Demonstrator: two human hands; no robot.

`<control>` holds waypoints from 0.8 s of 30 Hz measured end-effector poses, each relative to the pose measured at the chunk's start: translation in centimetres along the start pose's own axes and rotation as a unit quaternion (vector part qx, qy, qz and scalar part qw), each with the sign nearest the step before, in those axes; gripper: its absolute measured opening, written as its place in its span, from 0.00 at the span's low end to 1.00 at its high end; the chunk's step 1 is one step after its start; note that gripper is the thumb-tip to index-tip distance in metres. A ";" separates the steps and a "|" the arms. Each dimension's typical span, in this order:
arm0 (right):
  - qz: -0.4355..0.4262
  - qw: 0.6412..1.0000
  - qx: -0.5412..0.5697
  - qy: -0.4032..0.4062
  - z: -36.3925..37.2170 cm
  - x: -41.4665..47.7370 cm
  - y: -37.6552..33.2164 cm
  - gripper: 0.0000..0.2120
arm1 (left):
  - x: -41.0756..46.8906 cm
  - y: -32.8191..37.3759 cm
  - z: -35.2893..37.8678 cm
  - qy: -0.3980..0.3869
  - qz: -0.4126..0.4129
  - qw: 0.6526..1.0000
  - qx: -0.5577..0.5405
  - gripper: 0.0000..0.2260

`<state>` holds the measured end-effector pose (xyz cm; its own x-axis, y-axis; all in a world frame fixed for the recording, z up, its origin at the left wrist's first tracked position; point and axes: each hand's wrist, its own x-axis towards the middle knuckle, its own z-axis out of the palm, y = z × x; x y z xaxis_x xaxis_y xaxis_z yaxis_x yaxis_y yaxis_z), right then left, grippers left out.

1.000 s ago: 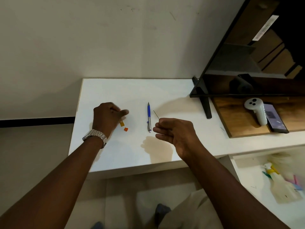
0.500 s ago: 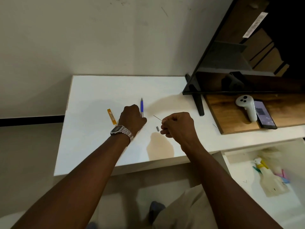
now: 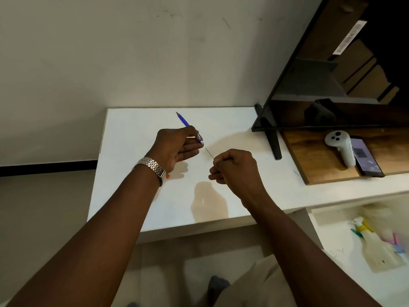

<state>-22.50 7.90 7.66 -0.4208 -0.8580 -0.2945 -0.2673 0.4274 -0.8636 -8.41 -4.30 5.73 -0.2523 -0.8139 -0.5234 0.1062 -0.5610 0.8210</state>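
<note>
Above the desk (image 3: 132,134), left fingers (image 3: 190,150) grip pen (image 3: 183,120).

The white table (image 3: 137,196) stands against the wall. Directly on it lie a wooden board (image 3: 318,167) at the right, the black foot of a monitor (image 3: 274,142), a small orange piece (image 3: 167,176) and a thin pin (image 3: 296,173) just beside the board. The board carries a white controller (image 3: 342,149) and a phone (image 3: 366,157), which touch each other.
</note>
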 end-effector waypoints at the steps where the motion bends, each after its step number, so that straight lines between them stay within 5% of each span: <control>1: -0.004 1.000 0.000 0.000 0.1 -0.1 0.0 0.08 | 0.0 0.0 0.1 -0.003 0.000 1.000 -0.003 0.04; 24: -0.065 0.997 -0.006 0.030 0.7 1.1 0.7 0.09 | -1.1 -0.4 0.8 -0.036 0.021 0.999 -0.017 0.06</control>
<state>-22.53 7.08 6.49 -0.4322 -0.8884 -0.1548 -0.3329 0.3167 -0.8882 -8.91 -3.03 6.13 -0.3151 -0.8242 -0.4705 0.1493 -0.5326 0.8331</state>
